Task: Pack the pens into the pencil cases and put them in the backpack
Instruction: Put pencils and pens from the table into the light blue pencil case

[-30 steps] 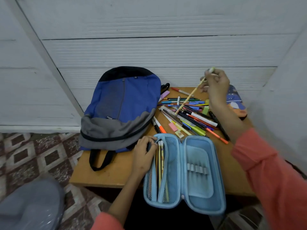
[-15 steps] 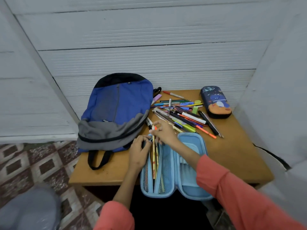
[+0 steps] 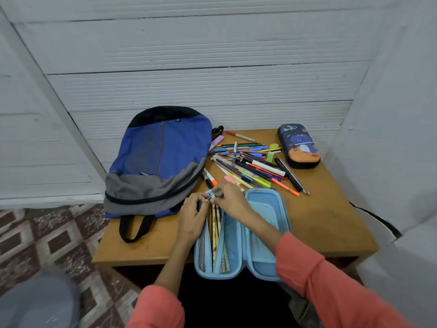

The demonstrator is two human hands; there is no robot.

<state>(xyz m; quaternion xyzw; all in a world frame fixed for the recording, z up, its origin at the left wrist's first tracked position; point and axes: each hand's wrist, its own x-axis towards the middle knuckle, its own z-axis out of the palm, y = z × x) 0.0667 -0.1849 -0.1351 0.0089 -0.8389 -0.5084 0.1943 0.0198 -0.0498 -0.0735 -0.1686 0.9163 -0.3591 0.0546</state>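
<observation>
- So that a yellow pencil [image 3: 214, 224] seats straight, the open light-blue pencil case [image 3: 267, 209] is gripped by the left hand [image 3: 192, 218]
- Its top is pinched by the right hand [image 3: 230, 198]

Backpack [image 3: 160, 162] lies flat on left half of table [image 3: 331, 221]. Open pencil case [image 3: 267, 209] sits front centre, near end overhanging the front edge. Pencils [image 3: 215, 233] lie in its left half. Loose pens [image 3: 250, 164] are piled behind it, right of the backpack. Closed pencil case [image 3: 299, 146] sits back right, just beside the pile. Left hand [image 3: 192, 218] grips the open case's far-left rim. Right hand [image 3: 230, 198] pinches the pencils' far ends.
</observation>
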